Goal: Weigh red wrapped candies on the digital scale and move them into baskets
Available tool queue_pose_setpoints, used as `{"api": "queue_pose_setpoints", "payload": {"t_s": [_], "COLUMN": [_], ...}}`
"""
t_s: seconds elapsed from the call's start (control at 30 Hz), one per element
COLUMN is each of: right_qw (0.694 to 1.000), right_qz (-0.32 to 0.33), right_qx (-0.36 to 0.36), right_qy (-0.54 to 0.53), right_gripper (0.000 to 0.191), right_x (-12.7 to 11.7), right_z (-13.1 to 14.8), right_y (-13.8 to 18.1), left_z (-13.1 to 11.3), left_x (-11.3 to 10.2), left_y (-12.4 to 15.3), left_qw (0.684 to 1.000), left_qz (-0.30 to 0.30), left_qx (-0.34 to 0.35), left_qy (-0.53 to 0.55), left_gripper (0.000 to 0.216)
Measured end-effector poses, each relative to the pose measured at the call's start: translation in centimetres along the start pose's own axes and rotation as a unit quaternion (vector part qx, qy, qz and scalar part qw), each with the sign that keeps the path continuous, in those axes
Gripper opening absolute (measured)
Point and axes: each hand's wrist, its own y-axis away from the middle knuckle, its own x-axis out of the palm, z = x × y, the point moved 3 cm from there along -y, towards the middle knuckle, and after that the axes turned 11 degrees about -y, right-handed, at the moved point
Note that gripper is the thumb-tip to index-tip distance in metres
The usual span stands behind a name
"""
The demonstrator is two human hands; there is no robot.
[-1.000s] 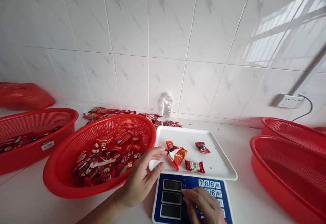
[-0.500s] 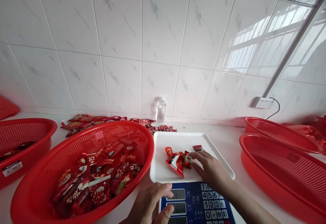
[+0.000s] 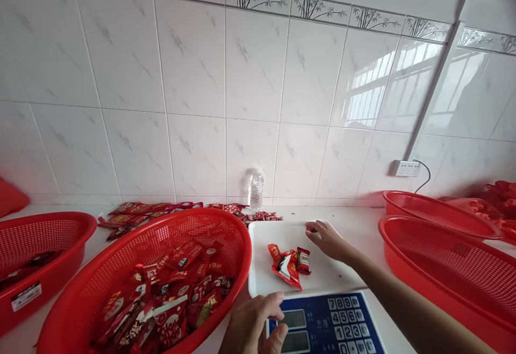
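Note:
My right hand (image 3: 328, 240) reaches over the far right part of the white scale tray (image 3: 260, 279). Its fingers close on a small red candy packet (image 3: 311, 228), mostly covered by the fingertips. Nearer on the tray lie a small red wrapped candy (image 3: 303, 261), a red and white snack packet (image 3: 288, 269) and another red packet (image 3: 274, 252), all untouched. My left hand (image 3: 258, 322) hovers by the left edge of the blue scale panel (image 3: 318, 319), thumb and fingers apart, holding nothing. Left of it stands a red basket (image 3: 246, 236) full of red snack packets (image 3: 169, 289).
Two red baskets (image 3: 387, 241) stand on the right, another red basket (image 3: 86, 230) at far left. A clear plastic bottle (image 3: 257, 192) and loose red packets (image 3: 137, 217) lie along the tiled wall (image 3: 193, 150). A power socket (image 3: 407, 168) is mounted at right.
My right hand has moved from beside the small candy to the packet farther back on the tray. My left hand stays by the scale. The view has tilted upward.

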Motion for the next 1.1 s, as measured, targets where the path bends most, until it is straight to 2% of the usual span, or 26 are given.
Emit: {"api": "queue_pose_setpoints", "payload": {"t_s": [0.23,0.4,0.53,0.8,1.1], "right_qw": [0.993,0.988,0.987,0.992,0.995], "right_qz": [0.094,0.129,0.140,0.100,0.052], "right_qx": [-0.014,-0.027,-0.059,-0.072,-0.087], "right_qy": [-0.069,-0.074,-0.048,0.008,0.011], "right_gripper": [0.048,0.066,0.070,0.035,0.019], "right_x": [1.4,3.3,4.9,6.2,7.0], "right_z": [4.9,7.5,8.6,8.9,8.9], "right_y": [0.7,1.4,1.4,1.6,0.8], "left_z": [-0.3,-0.5,-0.3,-0.4,0.2], "left_x": [-1.0,-1.0,-0.8,-0.6,-0.3], "left_y": [-0.6,-0.9,-0.9,-0.8,-0.3], "left_qw": [0.995,0.994,0.993,0.992,0.993], "left_qz": [0.093,0.099,0.100,0.102,0.107], "left_qx": [0.026,0.050,0.052,0.056,0.036], "left_qy": [0.003,0.024,0.025,0.037,0.019], "left_gripper": [0.040,0.042,0.041,0.038,0.036]}}
